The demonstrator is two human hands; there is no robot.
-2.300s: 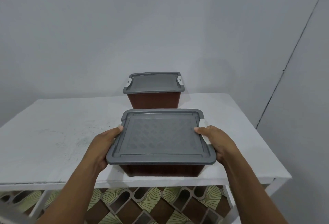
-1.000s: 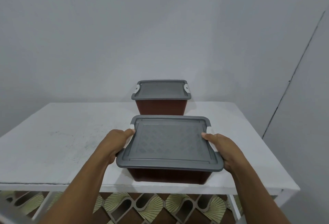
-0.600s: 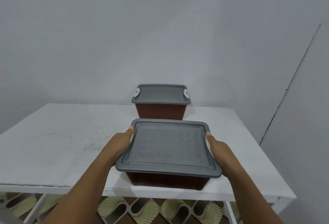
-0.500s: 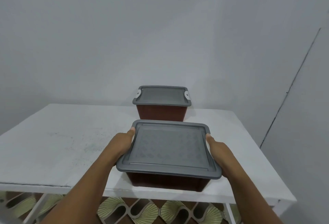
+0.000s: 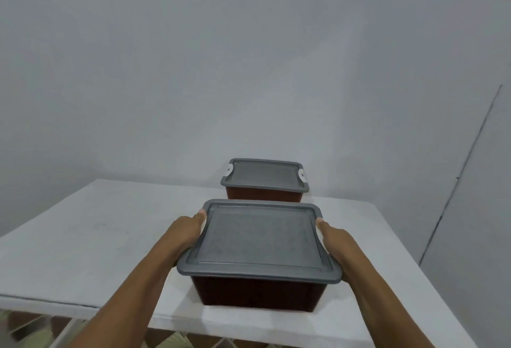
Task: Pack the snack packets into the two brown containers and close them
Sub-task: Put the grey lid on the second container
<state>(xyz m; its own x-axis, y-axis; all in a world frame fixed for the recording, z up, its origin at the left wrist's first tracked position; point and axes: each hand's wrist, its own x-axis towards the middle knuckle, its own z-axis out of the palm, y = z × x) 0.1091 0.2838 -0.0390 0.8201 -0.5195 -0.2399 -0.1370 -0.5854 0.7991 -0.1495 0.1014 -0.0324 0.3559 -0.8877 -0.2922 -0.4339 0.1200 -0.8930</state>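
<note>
Two brown containers with grey lids stand on the white table (image 5: 83, 251). The near container (image 5: 257, 292) sits close to the table's front edge with its grey lid (image 5: 260, 239) on. My left hand (image 5: 185, 233) grips its left side under the lid rim, thumb at the lid's corner. My right hand (image 5: 334, 242) grips its right side the same way. The far container (image 5: 262, 194) stands behind it by the wall, lid on, white clips at both ends. No snack packets are in sight.
A grey wall rises right behind the far container. The table's front edge runs just below the near container, and its right edge lies past my right arm. Patterned floor tiles (image 5: 25, 328) show under the table.
Both hands slid from the lid's white side clips down onto the container's sides. The view tilted up and shifted; the near container looks lifted slightly and moved forward.
</note>
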